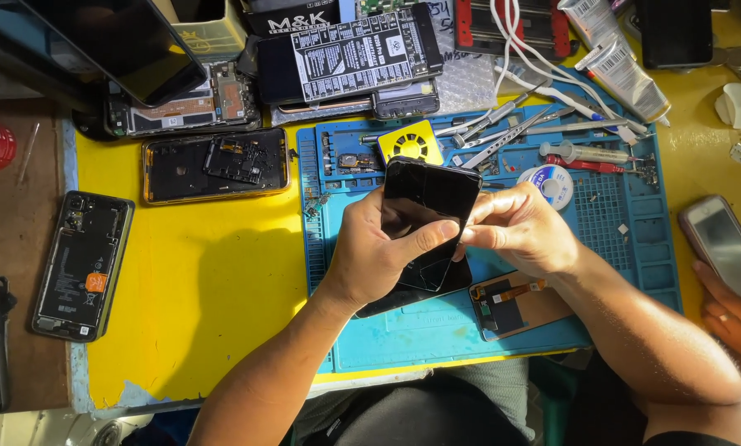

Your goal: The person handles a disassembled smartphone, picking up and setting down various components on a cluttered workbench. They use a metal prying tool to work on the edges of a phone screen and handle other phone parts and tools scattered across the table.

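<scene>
Both hands clamp the black phone screen (424, 216), my left hand (378, 252) cradling its edge with the thumb across the glass, my right hand (515, 227) pinching the opposite side, tilted above the blue repair mat (469, 330) so loose parts stay contained.

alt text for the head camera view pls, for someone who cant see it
Seen from above, a person's left hand and right hand hold a black phone screen panel over a blue repair mat on a yellow table. Opened phones, tweezers and glue tubes lie around; another person's hand holds a phone at the right edge.
</scene>
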